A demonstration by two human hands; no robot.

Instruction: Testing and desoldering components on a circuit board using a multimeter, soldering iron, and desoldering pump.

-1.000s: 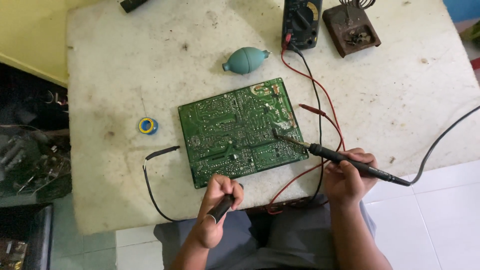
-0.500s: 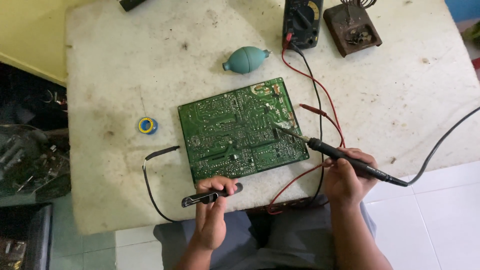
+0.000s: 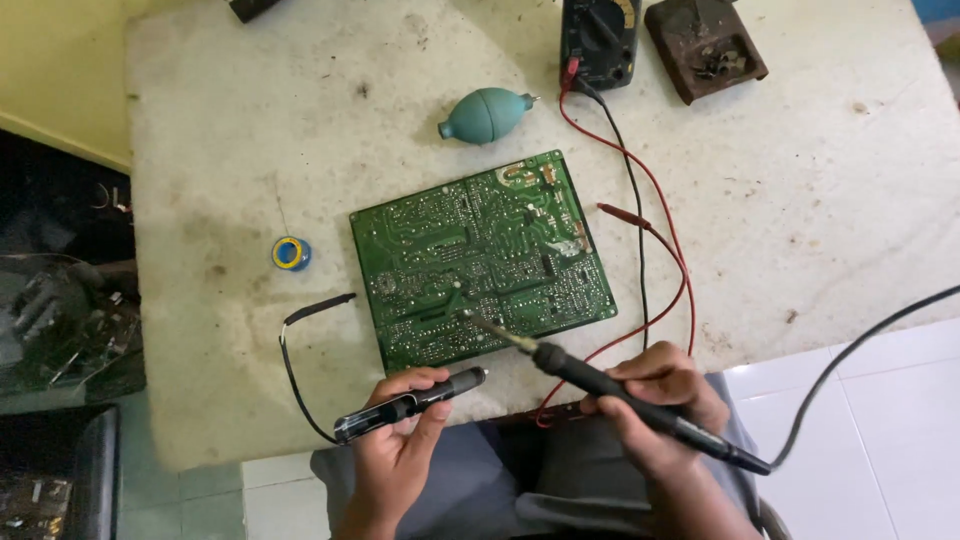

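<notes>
A green circuit board (image 3: 480, 255) lies solder side up in the middle of a worn white table (image 3: 800, 200). My right hand (image 3: 655, 400) grips a black soldering iron (image 3: 600, 385) by its handle. The iron's tip rests on the board's near edge, left of centre. My left hand (image 3: 400, 445) holds a dark pen-shaped tool (image 3: 410, 405) level just below the board's near edge, its tip pointing right, apart from the board.
A teal rubber blower (image 3: 487, 113) lies beyond the board. A multimeter (image 3: 600, 35) with red and black leads and a rusty iron stand (image 3: 705, 45) sit at the far edge. A small blue-and-yellow solder spool (image 3: 290, 253) lies left. A black probe (image 3: 318, 307) lies beside the board.
My right hand has swung the iron's tip from the board's right side to its near edge, left of centre. My left hand has turned the pen-shaped tool level and brought it closer to the board.
</notes>
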